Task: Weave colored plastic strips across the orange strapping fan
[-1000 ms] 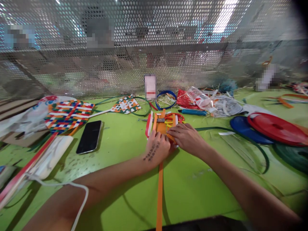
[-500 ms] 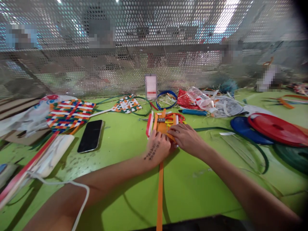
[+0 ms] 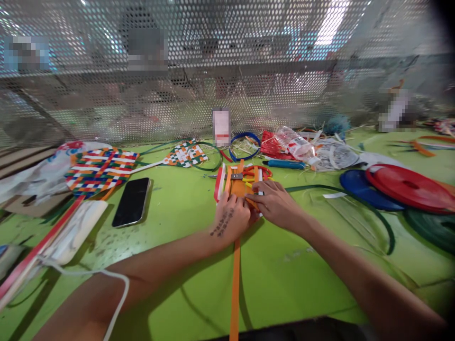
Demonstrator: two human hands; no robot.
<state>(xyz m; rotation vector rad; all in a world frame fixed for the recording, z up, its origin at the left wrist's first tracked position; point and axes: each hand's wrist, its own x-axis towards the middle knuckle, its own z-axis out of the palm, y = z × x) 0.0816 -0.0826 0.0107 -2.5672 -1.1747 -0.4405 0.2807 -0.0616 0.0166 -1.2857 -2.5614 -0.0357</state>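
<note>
Orange, white and red flat plastic-strip piece (image 3: 238, 189) lies on the bright green tabletop (image 3: 291, 298), under both hands. The left hand (image 3: 232, 215) bends its fingers close together on the near side; the right hand (image 3: 279, 201) curls its own over the right side. Whether either pinches or only presses, I cannot tell. The piece looks barely begun: an orange middle and a few lengthwise strips show, while a long orange plastic strip (image 3: 235, 293) trails loose toward the near edge. Metal-bladed scissors with red and yellow handles (image 3: 236, 177) lie across the piece. Farther left, a multicoloured woven plastic fan shape (image 3: 103, 173) looks complete by comparison; off right, a flat red plastic-strip coil (image 3: 401, 184) remains largely wound
</note>
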